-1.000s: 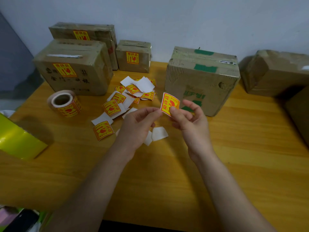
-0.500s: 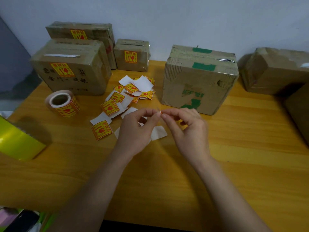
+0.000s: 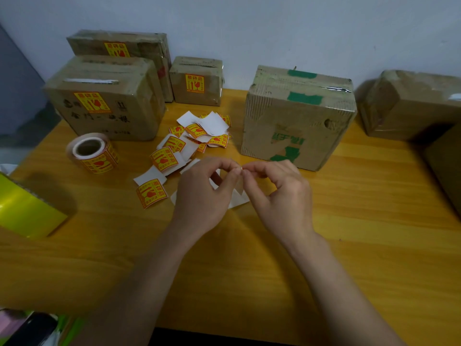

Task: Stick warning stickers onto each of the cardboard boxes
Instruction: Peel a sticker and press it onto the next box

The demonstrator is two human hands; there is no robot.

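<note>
Wooden table (image 3: 349,233) of honey-coloured planks set against a pale bluish-white wall (image 3: 249,26), with a darker grey panel (image 3: 17,78) at far left. On the left edge, a shiny yellow-green object (image 3: 27,211) lies partly out of view; just beyond it stands a sticker roll (image 3: 92,152) on its side. Behind the roll, three stickered boxes: a large box (image 3: 104,101), a flat box (image 3: 119,46) behind it against the wall, and a small box (image 3: 197,81) to their right. At centre, a loose pile of stickers and white backing papers (image 3: 197,136) is scattered on the wood. In front of the pile, the left hand (image 3: 202,193) and right hand (image 3: 282,196) meet fingertip to fingertip, both pinching one warning sticker (image 3: 240,182) seen nearly edge-on above the table. Directly beyond the hands stands an unstickered box with green tape (image 3: 296,118); at far right, a tape-wrapped box (image 3: 411,106) sits by the wall.
</note>
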